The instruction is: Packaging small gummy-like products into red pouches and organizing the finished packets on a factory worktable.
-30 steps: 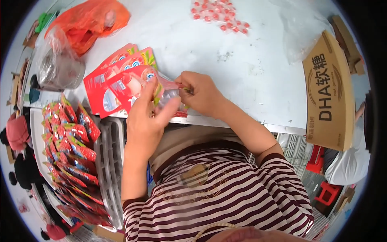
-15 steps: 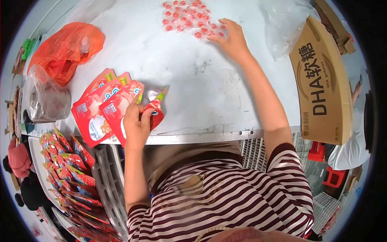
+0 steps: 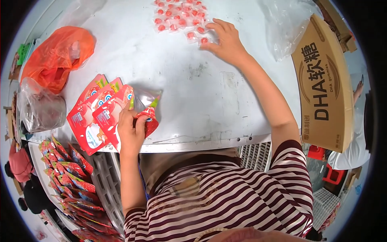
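My left hand (image 3: 133, 129) is closed round a red pouch (image 3: 148, 117) whose silvery mouth gapes toward the right. Under and beside it lie several flat red pouches (image 3: 89, 115), fanned out at the table's near left edge. At the far side, my right hand (image 3: 225, 42) is stretched out with thumb and fingers apart. Its fingertips are beside a few small wrapped red candies (image 3: 201, 35), at the edge of a larger spread of the same wrapped candies (image 3: 179, 15). Whether the fingertips touch a candy is hard to see.
An orange plastic bag (image 3: 56, 56) and a bag-lined round container (image 3: 42, 107) stand at left. Below them a crate holds upright filled pouches (image 3: 76, 189). At right are a cardboard box (image 3: 322, 88) and a clear plastic bag (image 3: 284, 28). Other people (image 3: 20, 161) are beyond.
My right hand has moved slightly left along the candies, and a few now lie apart from the spread. The pouch in my left hand gapes wider. The whole view has shifted slightly.
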### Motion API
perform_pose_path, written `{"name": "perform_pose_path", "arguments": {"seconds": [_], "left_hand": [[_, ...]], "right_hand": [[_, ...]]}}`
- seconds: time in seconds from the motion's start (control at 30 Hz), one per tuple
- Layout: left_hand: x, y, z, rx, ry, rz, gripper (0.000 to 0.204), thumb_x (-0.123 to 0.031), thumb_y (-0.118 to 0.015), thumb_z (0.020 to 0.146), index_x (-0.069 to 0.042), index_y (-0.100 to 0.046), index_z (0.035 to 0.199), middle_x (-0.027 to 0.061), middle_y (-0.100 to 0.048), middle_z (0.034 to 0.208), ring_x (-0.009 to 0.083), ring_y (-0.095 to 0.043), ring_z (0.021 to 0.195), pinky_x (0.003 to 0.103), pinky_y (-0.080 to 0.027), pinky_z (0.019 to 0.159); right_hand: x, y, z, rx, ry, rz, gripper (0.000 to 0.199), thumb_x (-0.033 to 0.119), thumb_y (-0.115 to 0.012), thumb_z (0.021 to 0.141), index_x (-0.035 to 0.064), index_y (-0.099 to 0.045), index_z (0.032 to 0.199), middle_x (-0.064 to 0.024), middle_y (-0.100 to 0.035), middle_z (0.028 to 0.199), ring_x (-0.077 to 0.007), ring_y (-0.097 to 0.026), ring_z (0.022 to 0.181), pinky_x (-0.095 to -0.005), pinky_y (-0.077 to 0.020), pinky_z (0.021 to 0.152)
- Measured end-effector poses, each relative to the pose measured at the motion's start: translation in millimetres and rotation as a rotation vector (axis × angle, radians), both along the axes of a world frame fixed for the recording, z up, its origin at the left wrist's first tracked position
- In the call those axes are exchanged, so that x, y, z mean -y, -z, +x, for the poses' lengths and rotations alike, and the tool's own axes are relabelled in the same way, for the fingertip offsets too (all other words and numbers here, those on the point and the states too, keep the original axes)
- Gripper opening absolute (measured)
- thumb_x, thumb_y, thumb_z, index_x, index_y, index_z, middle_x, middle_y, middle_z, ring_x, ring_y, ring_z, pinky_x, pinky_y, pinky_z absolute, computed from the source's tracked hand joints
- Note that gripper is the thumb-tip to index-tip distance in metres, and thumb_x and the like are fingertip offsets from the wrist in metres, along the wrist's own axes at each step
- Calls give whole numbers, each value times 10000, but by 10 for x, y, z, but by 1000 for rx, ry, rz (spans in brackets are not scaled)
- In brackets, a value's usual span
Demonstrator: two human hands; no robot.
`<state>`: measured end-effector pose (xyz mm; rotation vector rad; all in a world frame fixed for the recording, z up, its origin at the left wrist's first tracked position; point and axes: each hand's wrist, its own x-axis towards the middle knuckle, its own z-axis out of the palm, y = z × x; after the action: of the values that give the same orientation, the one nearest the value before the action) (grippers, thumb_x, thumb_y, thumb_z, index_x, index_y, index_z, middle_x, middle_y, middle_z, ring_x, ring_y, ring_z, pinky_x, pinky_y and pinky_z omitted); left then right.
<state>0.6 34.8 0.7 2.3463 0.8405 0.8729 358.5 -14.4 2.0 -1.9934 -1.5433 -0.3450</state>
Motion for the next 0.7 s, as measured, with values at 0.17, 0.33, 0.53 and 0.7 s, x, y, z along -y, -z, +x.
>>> {"name": "perform_pose_path", "arguments": {"seconds": [0.17, 0.33, 0.53, 0.7], "left_hand": [[-10, 2, 13, 3, 1, 17, 154, -40, -644, 784, 13, -503, 816, 131, -540, 828, 209, -530, 715, 283, -433, 670], [-12, -26, 45, 5, 12, 20, 162, -42, -646, 783, 10, -495, 811, 134, -541, 831, 221, -522, 729, 289, -430, 687], [-37, -8, 71, 18, 21, 31, 166, -38, -651, 775, 5, -496, 816, 146, -546, 848, 253, -530, 756, 306, -432, 694], [-34, -14, 33, -22, -9, -10, 178, -36, -657, 763, 1, -491, 814, 152, -541, 840, 289, -536, 796, 322, -432, 723]], "right_hand": [[-125, 83, 59, -89, -18, -72, 552, 352, -701, 725, 76, -510, 1164, -117, -488, 1177, -299, -413, 1115, -380, -358, 946], [-158, 47, -133, 0, -34, 15, 498, 375, -680, 740, 123, -539, 1145, -109, -503, 1143, -282, -427, 1089, -410, -293, 961], [-221, -24, -286, 47, -5, -171, 327, 373, -645, 772, 199, -615, 1048, -62, -523, 1029, -230, -449, 970, -381, -295, 867], [-3, -143, -443, -155, -277, -320, 342, 379, -624, 793, 191, -618, 1079, -61, -525, 1060, -239, -442, 989, -398, -305, 880]]}}
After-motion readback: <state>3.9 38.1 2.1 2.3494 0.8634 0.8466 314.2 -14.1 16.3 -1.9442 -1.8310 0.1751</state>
